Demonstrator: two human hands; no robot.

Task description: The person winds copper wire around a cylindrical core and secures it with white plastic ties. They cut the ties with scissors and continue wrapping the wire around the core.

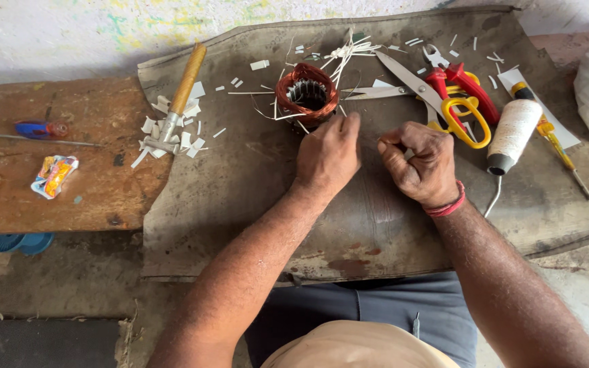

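Your left hand (327, 155) sits knuckles-up just below the copper-wound motor stator (306, 95), fingers curled together with the tips right at its lower edge. Whether they're actually pinching one of the thin white strips sticking out of it, you can't tell from this angle. Your right hand (423, 165) is balled into a loose fist just beside the left, fingers closed in toward the palm; something small and pale shows between thumb and forefinger, too tiny to say what. There's a red thread band (446, 204) on that wrist.

The stator stands upright on the dark mat (253, 177), near its far edge, with white strip ends poking out around the coil (a knotted bunch of them fans out just past it).

To the right of it lie the yellow-handled scissors (438, 99), blades pointing toward the stator, with red-handled pliers (461, 78) lying across them. Further right is a spool of white thread (512, 133) and a yellow-handled screwdriver (553, 136). Off to the left, a wooden-handled tool (180, 95) rests on a scatter of white paper offcuts (172, 136). On the wooden board (49, 170) beyond the mat there's a blue-and-red screwdriver (39, 129) and a small colourful wrapper (54, 175).
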